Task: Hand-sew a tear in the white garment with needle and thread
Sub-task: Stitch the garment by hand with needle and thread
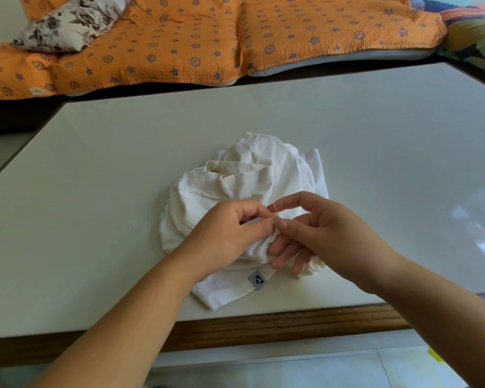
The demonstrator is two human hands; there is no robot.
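**Needle (pixel 275 210) at the fold**

White garment (pixel 252 175) lies bunched on the table (pixel 375 135). My left hand (pixel 224 233) pinches a fold; my right hand (pixel 328 231) pinches the needle there. I'd draw it straight through, keeping the fold taut and stitches small.

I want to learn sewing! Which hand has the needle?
The right hand pinches the needle; the left hand only grips the white garment.
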